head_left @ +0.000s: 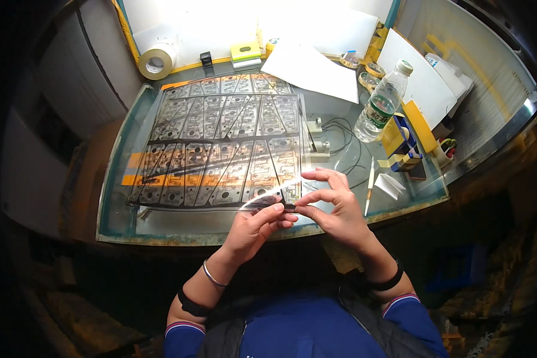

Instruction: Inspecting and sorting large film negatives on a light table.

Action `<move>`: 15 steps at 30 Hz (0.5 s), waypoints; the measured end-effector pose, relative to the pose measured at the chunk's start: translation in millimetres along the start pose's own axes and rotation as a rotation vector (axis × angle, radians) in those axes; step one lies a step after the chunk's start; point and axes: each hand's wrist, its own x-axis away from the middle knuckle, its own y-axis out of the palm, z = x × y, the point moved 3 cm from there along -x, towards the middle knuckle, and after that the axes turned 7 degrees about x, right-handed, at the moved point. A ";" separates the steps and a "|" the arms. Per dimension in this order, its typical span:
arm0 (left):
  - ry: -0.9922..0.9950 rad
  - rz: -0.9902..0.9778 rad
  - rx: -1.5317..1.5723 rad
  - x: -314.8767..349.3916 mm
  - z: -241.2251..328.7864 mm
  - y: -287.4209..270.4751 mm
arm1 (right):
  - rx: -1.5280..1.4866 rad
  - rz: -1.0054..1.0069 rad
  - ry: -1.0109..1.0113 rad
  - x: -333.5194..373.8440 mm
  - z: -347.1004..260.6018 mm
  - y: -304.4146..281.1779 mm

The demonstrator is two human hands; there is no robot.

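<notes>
A clear film sheet (227,150) printed with dark circuit-like patterns lies over the glass-topped table (179,234). Its near right corner is lifted and catches a bright glare. My left hand (253,230) is closed on the film's near edge, thumb on top and fingers beneath. Just to the right, my right hand (339,209) pinches the same corner between thumb and a finger, the other fingers loosely raised. A short dark strip of the edge shows between the two thumbs. What lies under my left fingers is hidden.
At the back are a tape roll (157,61), a black clip (206,59), a yellow-green box (245,52) and white paper (310,73). To the right stand a plastic bottle (383,102) and a blue tape dispenser (404,138), with black cables (343,134) and a pen-like tool (370,186) nearer.
</notes>
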 end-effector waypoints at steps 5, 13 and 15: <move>-0.006 -0.021 -0.005 -0.6 -1.6 -3.1 | 0.053 -0.021 -0.004 -1.9 -0.7 4.5; -0.010 0.003 0.011 0.1 -1.7 -3.2 | 0.035 0.006 -0.028 -0.7 3.5 3.0; -0.010 0.007 0.014 0.7 -1.4 -3.3 | 0.037 0.000 -0.055 1.1 4.7 -0.4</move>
